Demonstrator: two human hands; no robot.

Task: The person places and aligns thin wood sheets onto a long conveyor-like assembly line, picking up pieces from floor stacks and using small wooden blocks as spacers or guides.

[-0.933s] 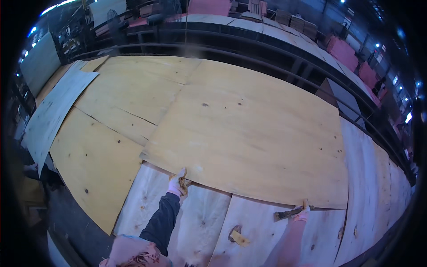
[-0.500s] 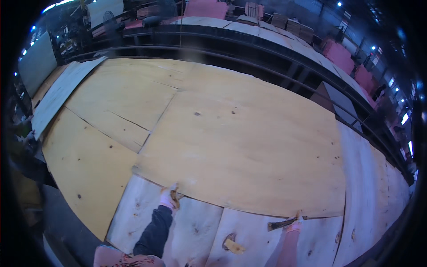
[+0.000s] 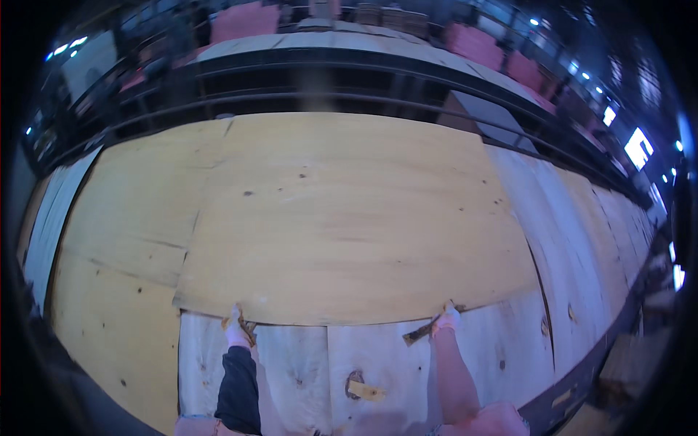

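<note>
Gripping the sheet (image 3: 349,218) edge, left hand (image 3: 236,330) and right hand (image 3: 446,320) pinched shut, we risk cracking this floppy veneer.

A single head-worn fisheye view is given, aimed forward and steeply down over a wide bench of veneer sheets (image 3: 349,218). The near edge is seen close at the lower frame, where the left hand (image 3: 236,333) and right hand (image 3: 446,320) enter from below. Straight edges are bent toward the dark rim; railings (image 3: 327,76) are pushed to the upper frame.
</note>
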